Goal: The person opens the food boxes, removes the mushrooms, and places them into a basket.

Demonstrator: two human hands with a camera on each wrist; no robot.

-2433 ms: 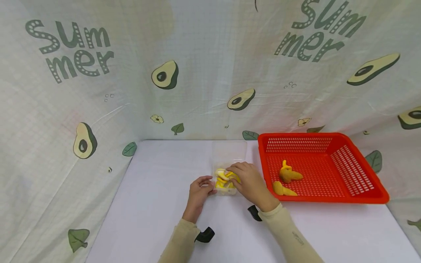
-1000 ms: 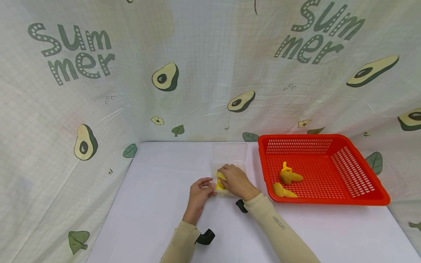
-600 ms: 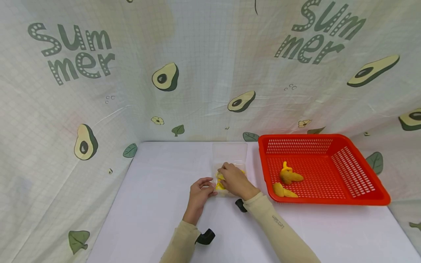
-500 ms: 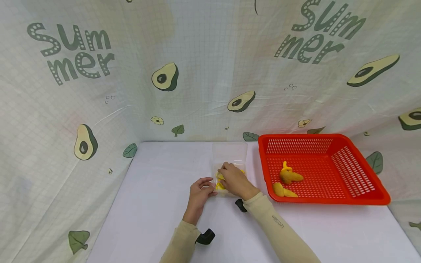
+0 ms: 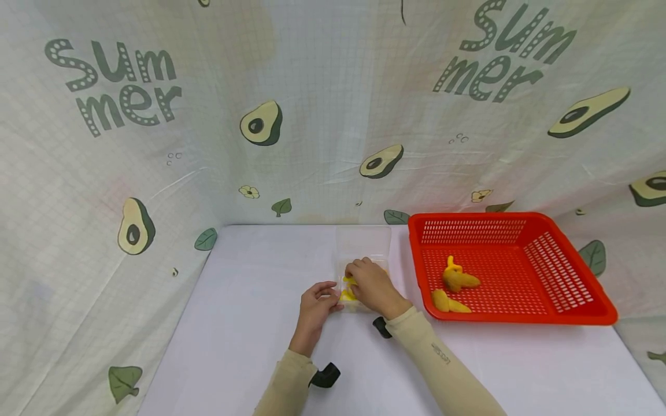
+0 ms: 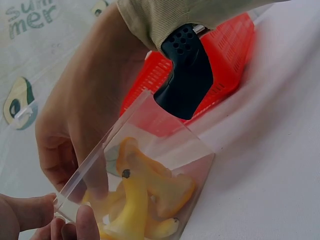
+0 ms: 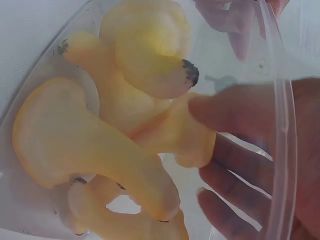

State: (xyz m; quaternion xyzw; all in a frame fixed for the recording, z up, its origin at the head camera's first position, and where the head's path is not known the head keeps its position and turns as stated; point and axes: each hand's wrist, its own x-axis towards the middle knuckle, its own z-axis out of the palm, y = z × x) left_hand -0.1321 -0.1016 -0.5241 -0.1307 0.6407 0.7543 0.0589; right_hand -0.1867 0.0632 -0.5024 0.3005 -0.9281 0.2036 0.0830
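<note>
A clear plastic box (image 5: pixel 355 309) stands mid-table with its lid (image 5: pixel 363 241) folded back behind it. Several yellow mushrooms (image 7: pixel 90 140) with dark-tipped stems lie jumbled inside. My left hand (image 5: pixel 316 301) pinches the box's left side, thumb (image 6: pixel 32 214) and fingers at the rim in the left wrist view. My right hand (image 5: pixel 372 286) reaches down over the opposite side into the box. In the right wrist view, its thumb and fingers hold the end of a yellow mushroom (image 7: pixel 192 142) among the others. From the head, this hand hides much of the contents.
Right of the box stands a red perforated basket (image 5: pixel 499 317). In its left part lie a few yellow-brown mushroom-like pieces (image 5: pixel 460 279). Black wrist-camera mounts (image 5: pixel 325 375) stick out near the sleeves. A printed curtain (image 5: pixel 312 86) hangs behind the table.
My right hand has moved left and deeper into the box since the earliest frame, then shifted only slightly. Yellow mushrooms under it have shifted a little. My left hand stays at the box's side.
</note>
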